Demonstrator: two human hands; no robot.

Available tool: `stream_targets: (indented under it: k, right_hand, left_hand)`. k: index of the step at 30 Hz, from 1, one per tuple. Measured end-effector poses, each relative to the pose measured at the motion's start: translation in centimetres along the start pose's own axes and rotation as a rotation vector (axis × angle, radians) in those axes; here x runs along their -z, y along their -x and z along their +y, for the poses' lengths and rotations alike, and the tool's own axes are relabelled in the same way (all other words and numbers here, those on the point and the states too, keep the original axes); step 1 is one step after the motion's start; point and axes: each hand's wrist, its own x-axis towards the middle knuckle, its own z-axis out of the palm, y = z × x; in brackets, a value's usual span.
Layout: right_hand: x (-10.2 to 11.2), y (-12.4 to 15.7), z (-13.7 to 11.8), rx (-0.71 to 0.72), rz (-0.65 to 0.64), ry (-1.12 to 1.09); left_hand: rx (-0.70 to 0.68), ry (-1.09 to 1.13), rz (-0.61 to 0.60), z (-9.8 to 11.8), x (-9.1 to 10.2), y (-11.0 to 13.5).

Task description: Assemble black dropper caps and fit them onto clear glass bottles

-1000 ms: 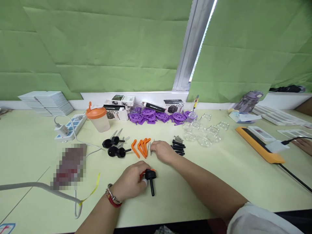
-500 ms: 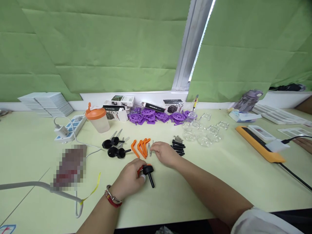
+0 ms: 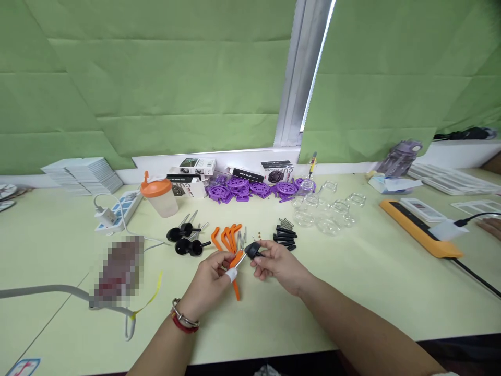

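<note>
My left hand (image 3: 211, 279) pinches an orange lever piece (image 3: 236, 261), its thumb wrapped in white tape. My right hand (image 3: 278, 265) grips a black knob (image 3: 253, 250) with a thin metal pin pointing toward the left hand. Both hands are raised just above the pale table (image 3: 352, 271), the two parts nearly touching. Just beyond them lie more orange levers (image 3: 227, 236), loose metal pins (image 3: 241, 237), black knobs with stems (image 3: 183, 239), and a pile of black rods with springs (image 3: 285, 234).
Purple plastic wheels (image 3: 250, 188), small boxes (image 3: 195, 167), clear glass cups (image 3: 329, 211), an orange-lidded cup (image 3: 157, 194), a power strip (image 3: 117, 209) with cables, a blurred object (image 3: 117, 269), an orange device (image 3: 418, 227). Another person's hand (image 3: 491, 225) at the far right edge.
The left hand lifted the assembly off the table. The right hand came back from the pin pile and took hold of the black knob, which is now apart from the orange lever.
</note>
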Motion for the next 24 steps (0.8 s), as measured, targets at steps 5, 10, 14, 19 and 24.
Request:
stream_targets:
  k: [5,10,14,19,24]
  right_hand:
    - [1.3,-0.2,-1.7,0.271,0.215,-0.104]
    - [1.9,-0.3,-1.6,0.337,0.227,-0.116]
    - [2.0,-0.2,-1.5,0.322,0.217,-0.109]
    - [2.2,-0.3,-1.7,0.298,0.221,-0.112]
    - [2.3,-0.6,-1.2,0.283,0.202,-0.100]
  left_hand:
    - [0.078,-0.237,0.287,1.1,2.4,-2.2]
    - [0.216,-0.681,0.366,1.8,5.0,-7.6]
    - [0.433,-0.898,0.248,1.4,5.4,-10.2]
    - [0.482,-0.968,0.196,0.6,4.6,-10.2]
    - [0.473,-1.025,0.184,0.0,3.9,-9.9]
